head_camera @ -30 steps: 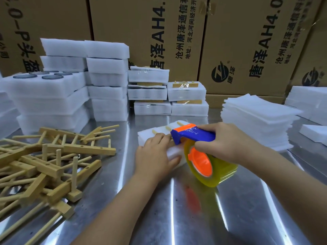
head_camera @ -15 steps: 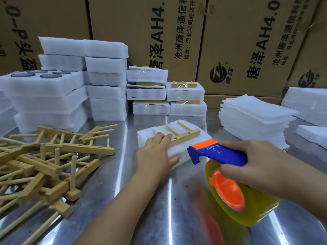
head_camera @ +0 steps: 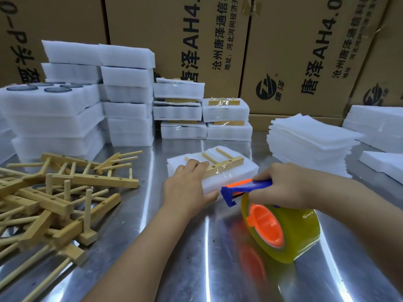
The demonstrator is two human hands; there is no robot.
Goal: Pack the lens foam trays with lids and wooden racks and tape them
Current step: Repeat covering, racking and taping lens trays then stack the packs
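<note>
- At the left of the steel table lies a tangled pile of loose racks, pale wooden bars with thin pegs. They look light and stiff. The pegs seem likely to snag, so the bar is the safer hold.
- Left of centre, the left hand rests flat on the pack's near left corner. Its fingers are straight and together, pressing down and gripping nothing.
- Mid-table, just beyond both hands, sits the pack. It is a white foam tray under a thin lid, with one rack on top, its pegs pointing away. Glossy clear tape crosses the bar and the near edge. The foam looks very light, soft and easily dented, and probably slides on polished steel. It is best pinned from above or held by its long sides.
- Just right of the pack's near edge hangs a blue and orange dispenser with a yellowish roll.
- Further right, the right hand has its fingers wrapped round the dispenser's handle.
- At far right stands a stack of thin foam lids.
</note>
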